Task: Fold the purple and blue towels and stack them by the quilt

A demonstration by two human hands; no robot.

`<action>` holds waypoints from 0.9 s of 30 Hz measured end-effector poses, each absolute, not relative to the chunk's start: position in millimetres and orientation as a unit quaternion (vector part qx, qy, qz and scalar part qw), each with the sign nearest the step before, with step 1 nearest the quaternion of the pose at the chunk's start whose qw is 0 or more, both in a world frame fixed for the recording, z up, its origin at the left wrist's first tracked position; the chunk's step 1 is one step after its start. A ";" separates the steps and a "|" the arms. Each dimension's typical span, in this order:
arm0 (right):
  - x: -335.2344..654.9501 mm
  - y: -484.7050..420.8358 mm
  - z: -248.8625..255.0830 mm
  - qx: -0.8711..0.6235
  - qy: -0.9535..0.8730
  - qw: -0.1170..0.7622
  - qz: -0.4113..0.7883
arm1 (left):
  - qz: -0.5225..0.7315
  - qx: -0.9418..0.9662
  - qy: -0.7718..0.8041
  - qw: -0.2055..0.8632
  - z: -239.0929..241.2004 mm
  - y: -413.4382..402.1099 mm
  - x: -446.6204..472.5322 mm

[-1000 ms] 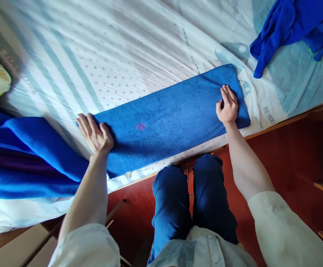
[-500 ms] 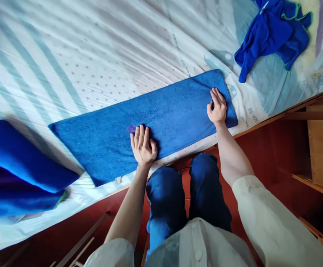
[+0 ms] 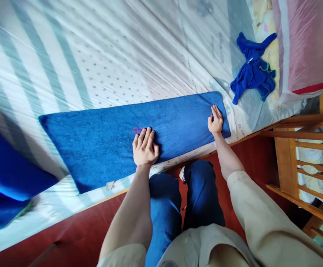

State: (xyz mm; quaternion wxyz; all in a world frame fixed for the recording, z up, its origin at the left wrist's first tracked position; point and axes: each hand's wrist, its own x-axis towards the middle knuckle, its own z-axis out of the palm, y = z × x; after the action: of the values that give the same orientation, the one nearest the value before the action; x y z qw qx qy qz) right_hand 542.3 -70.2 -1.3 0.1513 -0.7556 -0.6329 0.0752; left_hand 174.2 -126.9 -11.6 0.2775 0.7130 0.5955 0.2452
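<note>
One left hand (image 3: pixel 145 146), one right hand (image 3: pixel 216 121): two in all, both on one flat towel (image 3: pixel 105 144) at the bed's (image 3: pixel 117 44) near edge. The towel bears one purple mark (image 3: pixel 137 130). Noted toward the bed's right end: one crumpled blue bundle (image 3: pixel 250 77), one pink cushion (image 3: pixel 309 48). At the left end: one blue heap (image 3: pixel 8 174), its pieces not countable.

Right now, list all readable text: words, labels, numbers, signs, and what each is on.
"BE YOU": printed on the bedsheet, just past the blue towel's right end.
Too blurred to read: grey print higher on the bedsheet.
Too small to read: pale tag at the towel's near edge.
</note>
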 end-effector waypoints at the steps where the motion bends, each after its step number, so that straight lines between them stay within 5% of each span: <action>1: 541.7 -69.9 0.9 -0.759 -0.631 0.145 0.072 | 0.253 0.712 0.593 0.278 -12.3 -126.8 174.3; 14: 465.5 -38.8 29.8 -0.675 -0.721 0.020 0.157 | 0.298 0.700 0.587 0.278 -17.8 -126.6 176.5; 27: 564.7 -7.4 16.3 -0.782 -0.619 0.012 0.072 | 0.315 0.688 0.583 0.296 -20.4 -127.2 176.2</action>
State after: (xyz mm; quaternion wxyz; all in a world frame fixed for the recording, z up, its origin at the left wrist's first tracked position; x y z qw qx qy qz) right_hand 564.7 -7.4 16.3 0.0120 -0.7817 -0.6195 0.0716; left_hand 176.2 -127.2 -20.4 0.2958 0.6877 0.5834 0.3151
